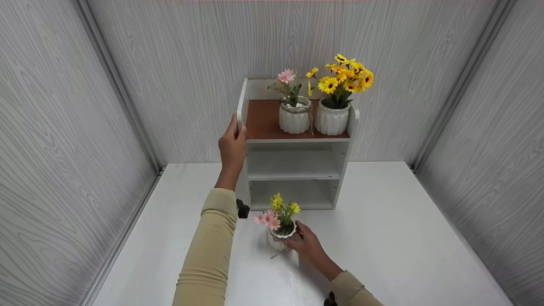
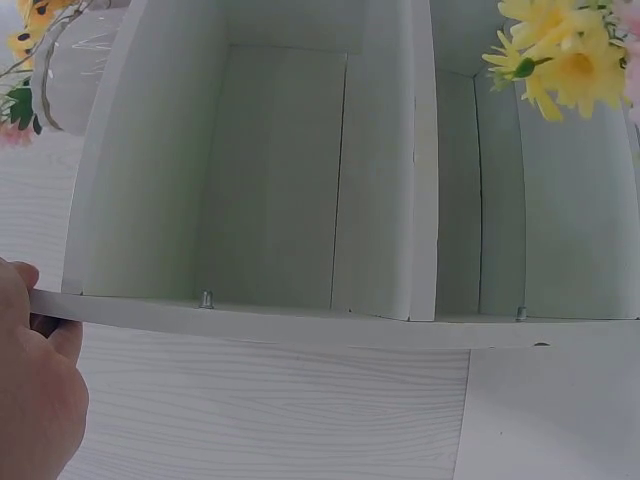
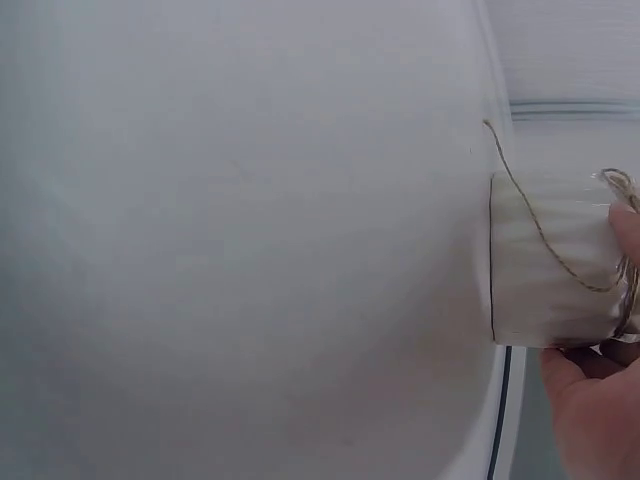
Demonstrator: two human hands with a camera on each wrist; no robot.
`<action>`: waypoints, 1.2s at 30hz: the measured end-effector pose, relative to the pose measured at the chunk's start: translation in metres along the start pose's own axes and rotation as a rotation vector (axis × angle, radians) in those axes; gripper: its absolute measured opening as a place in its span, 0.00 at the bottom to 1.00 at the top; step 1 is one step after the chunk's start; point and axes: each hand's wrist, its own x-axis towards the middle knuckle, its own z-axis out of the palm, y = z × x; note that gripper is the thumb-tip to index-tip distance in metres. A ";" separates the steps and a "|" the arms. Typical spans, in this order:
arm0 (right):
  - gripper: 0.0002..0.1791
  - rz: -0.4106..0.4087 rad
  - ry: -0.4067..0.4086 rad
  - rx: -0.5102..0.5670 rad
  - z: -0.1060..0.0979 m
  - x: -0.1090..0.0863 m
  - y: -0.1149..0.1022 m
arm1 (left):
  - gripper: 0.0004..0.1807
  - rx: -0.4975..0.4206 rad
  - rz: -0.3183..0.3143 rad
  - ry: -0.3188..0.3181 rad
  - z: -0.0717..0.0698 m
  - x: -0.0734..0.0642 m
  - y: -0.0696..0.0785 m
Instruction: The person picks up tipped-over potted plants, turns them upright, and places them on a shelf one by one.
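Observation:
My left hand (image 1: 232, 144) grips the front edge of the left side panel of a small white shelf unit (image 1: 293, 176), near its brown top board. In the left wrist view the thumb and fingers lie on either side of that panel (image 2: 300, 325). Low in front of the shelf, my right hand (image 1: 308, 246) holds a white ribbed flower pot (image 1: 276, 242) by its right side. Pink and yellow flowers (image 1: 278, 212) stand in this pot. A twine bow (image 3: 620, 185) is tied round it, one loose end trailing, as the right wrist view shows.
On the shelf's top board (image 1: 263, 114) stand two more white pots, one with a pink flower (image 1: 286, 76) and one with yellow flowers (image 1: 344, 78). Two compartments lie below. Wood-grain walls (image 1: 51, 127) enclose the white table (image 1: 395, 233) at the back and both sides.

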 end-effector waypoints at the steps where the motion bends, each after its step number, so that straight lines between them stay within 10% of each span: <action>1: 0.47 0.014 0.001 -0.005 0.000 0.000 -0.001 | 0.30 -0.001 0.001 0.001 0.000 0.000 0.000; 11: 0.58 0.153 0.032 -0.029 0.005 0.001 -0.012 | 0.30 0.015 -0.004 0.000 -0.001 0.000 0.000; 36: 0.60 0.130 0.032 0.012 0.014 0.008 -0.006 | 0.30 0.012 -0.007 0.006 -0.001 0.000 0.001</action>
